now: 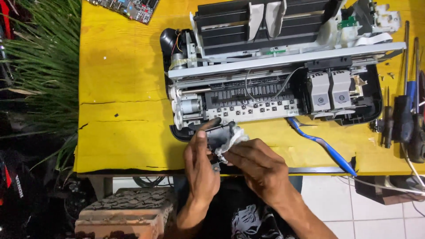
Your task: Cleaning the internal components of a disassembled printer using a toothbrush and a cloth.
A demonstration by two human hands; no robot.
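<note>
A small black part (pixel 220 134) is held in the left hand (pixel 200 166), fingers curled around its left side, thumb up against its top edge. A white tissue (pixel 233 140) is pinched against the part by the right hand (pixel 256 163), fingers pressed together on the wad. Part and tissue are held at the table's near edge, just in front of the opened printer (pixel 274 79), close to its front-left corner.

The printer is laid on a yellow table (pixel 119 88) with its cover off. Two grey ink cartridges (pixel 330 90) are seated side by side in the carriage at right. A small motor (pixel 191 106) is seen at the printer's left end, with a white perforated strip (pixel 256 110) running along the front. White and black wires are looped across the middle.

A blue toothbrush (pixel 325 148) is laid diagonally just right of the hands, near the front edge. Screwdrivers (pixel 405 110) are lined up at the far right edge. A circuit board (pixel 126 8) is partly seen at the top left corner. Green grass blades (pixel 40 66) are seen left of the table, a brick (pixel 126 212) below it.
</note>
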